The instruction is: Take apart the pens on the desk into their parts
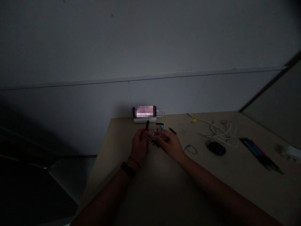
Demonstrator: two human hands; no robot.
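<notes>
The scene is dim. My left hand (139,145) is closed around a thin black pen-like tool (147,125) that points up and away. My right hand (169,143) lies just to its right with fingers curled over small parts (155,138) on the beige table (164,188); what it grips is too small and dark to name. A few small dark and blue pieces (161,126) lie just beyond the fingers. A dark band sits on my left wrist.
A lit phone (144,111) leans on a white block at the table's far edge against the wall. To the right lie a tangle of white cable (222,131), a black oval object (216,148), a small ring (191,148) and a dark flat pack (258,153).
</notes>
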